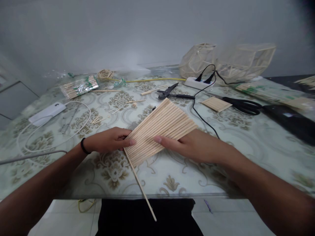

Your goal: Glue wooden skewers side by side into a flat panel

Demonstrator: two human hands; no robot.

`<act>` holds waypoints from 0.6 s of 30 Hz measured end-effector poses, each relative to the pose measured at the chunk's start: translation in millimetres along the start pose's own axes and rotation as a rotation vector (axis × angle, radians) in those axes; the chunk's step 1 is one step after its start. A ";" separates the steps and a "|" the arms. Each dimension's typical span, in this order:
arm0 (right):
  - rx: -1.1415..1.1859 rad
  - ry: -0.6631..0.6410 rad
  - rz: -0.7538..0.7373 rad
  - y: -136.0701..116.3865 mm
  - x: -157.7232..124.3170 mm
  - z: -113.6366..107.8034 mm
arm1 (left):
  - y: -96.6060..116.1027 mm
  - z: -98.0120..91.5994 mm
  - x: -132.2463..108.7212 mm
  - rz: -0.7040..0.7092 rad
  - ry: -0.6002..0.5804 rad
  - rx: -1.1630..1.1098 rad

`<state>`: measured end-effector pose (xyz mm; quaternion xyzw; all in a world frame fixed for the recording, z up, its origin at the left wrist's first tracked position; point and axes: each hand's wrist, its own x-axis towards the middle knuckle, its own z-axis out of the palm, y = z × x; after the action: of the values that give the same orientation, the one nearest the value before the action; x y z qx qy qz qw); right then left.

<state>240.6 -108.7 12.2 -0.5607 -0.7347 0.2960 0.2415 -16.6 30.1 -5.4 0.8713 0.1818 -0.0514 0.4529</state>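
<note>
A flat panel of pale wooden sticks [161, 129], laid side by side, lies on the patterned table. My left hand [109, 140] rests at the panel's left corner, fingers curled, thumb and fingertips pressing its edge. My right hand [190, 146] lies flat on the panel's lower right edge, fingers stretched out. A single long stick [140, 185] runs from under the panel's near corner out past the table's front edge.
Black pliers [171, 93] and large black scissors [242, 105] lie behind the panel. A white power strip [198, 82] with black cables, a small stick mat [216, 104], bagged sticks [78, 87], stick-frame shapes [231, 62] and a white charger [46, 113] with cord surround it.
</note>
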 end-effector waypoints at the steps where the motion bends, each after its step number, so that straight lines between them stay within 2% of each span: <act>1: -0.005 0.000 0.004 -0.5 -0.2 0.0 | 0.0 -0.1 0.1 0.001 -0.001 -0.001; 18: -0.016 -0.016 0.063 -1.4 -1.4 0.2 | -0.1 -0.1 0.5 -0.009 -0.001 0.019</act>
<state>239.9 -110.3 13.0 -0.5831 -0.7210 0.3018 0.2217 -16.1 30.4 -5.5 0.8748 0.1850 -0.0554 0.4443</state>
